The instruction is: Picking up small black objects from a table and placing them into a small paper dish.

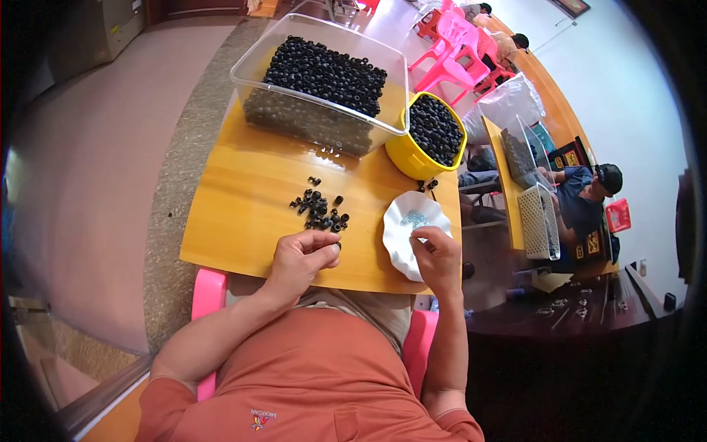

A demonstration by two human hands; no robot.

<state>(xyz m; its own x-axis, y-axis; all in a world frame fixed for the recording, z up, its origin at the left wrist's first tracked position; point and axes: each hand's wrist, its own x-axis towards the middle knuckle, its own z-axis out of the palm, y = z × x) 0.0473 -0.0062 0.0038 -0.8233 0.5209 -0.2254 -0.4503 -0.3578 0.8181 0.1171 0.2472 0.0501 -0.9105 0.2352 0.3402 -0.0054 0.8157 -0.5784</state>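
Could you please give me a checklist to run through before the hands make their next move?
1. Small black round piece at the fingers of the left hand: ok.
2. Right hand at the white scalloped dish: ok.
3. Piece held in the right hand's fingers: cannot tell, too small to see.
4. Tiny pale-blue pieces present in the dish: ok.
5. Loose black beadlike pieces on the yellow-brown wooden table all in one cluster: not ok, some lie apart.
6. Yellow plastic tub stocked with black pieces: ok, nearly full.
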